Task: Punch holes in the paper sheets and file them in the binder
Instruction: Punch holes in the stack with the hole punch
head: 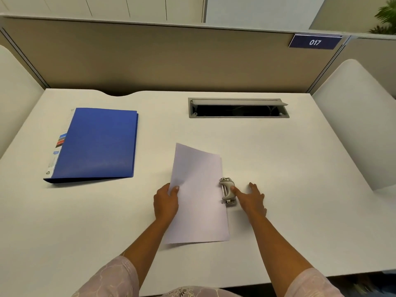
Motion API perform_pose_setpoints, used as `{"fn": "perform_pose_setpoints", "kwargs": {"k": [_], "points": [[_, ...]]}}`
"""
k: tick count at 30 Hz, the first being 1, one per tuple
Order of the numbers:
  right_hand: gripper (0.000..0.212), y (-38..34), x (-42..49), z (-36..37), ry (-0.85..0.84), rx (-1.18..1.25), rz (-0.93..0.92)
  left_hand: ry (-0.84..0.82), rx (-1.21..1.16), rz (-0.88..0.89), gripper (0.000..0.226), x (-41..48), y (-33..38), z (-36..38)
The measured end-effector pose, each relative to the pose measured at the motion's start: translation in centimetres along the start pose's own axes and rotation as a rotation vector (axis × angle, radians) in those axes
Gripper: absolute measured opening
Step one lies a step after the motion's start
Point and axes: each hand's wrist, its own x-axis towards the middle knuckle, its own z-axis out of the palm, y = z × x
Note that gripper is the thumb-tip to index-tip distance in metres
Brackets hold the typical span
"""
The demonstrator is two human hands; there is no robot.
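The paper (199, 200) lies on the desk (300, 168) with its right edge against the punch (227, 190). How far that edge sits in the slot cannot be made out, nor whether it is one sheet or several. The left hand (165, 202), on the far side of the paper from the punch, pinches the paper's left edge. Its thumb lies on top and its fingers are hidden underneath. The paper's far left corner is lifted a little off the desk.

The right hand (252, 201) is just right of the punch. Its fingers are straight and spread, and one fingertip touches the punch's grey handle without gripping it. The hand covers part of the punch's right side.

The binder (100, 144) lies closed and flat, well to the left of the punch and farther from the person. The print on its spine label is too small to read. Beyond the punch a cable tray (237, 101) is sunk in the desk with its lid raised, and its inside is too dark to see into. Farther back stands a partition (150, 61), with a sign (315, 42) reading 017 up and to the right of the punch. A plant (385, 18) in the far right corner is cut off by the frame. Patterned sleeves (115, 277) are cut off at the bottom edge.
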Motion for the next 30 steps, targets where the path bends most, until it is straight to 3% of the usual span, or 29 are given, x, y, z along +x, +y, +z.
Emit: {"fn": "perform_pose_setpoints", "kwargs": {"k": [7, 10, 11, 14, 16, 19, 25, 30], "points": [[0.083, -0.6, -0.6, -0.2, 0.050, 0.019, -0.023, 0.049, -0.134, 0.043, 0.031, 0.9, 2.2, -4.5], [0.066, -1.7, -1.7, 0.2, 0.224, 0.000, -0.263, 0.006, -0.182, 0.106, 0.031, 1.0, 3.3, -6.5], [0.064, -2.6, -2.5, 0.2, 0.207, 0.087, -0.350, -0.006, -0.202, 0.112, 0.033, 1.1, 3.6, -7.1], [0.054, -6.6, -5.5, -0.1, -0.252, 0.507, -0.449, -0.019, -0.250, 0.111, 0.037, 1.4, 4.7, -8.0], [0.033, -8.6, -6.9, 0.1, -0.409, 0.592, -0.547, -0.011, -0.314, 0.143, 0.035, 1.1, 5.3, -8.5], [0.015, -10.3, -7.8, 0.2, -0.327, 0.697, -0.602, 0.002, -0.389, 0.181, 0.034, 0.7, 6.3, -8.8], [0.016, -11.1, -8.3, 1.1, -0.280, 0.765, -0.591, 0.021, -0.446, 0.190, 0.032, 0.9, 5.7, -9.5], [0.016, -9.7, -8.0, 2.4, -0.295, 0.666, -0.582, -0.003, -0.424, 0.181, 0.029, 1.1, 4.6, -9.3]]}}
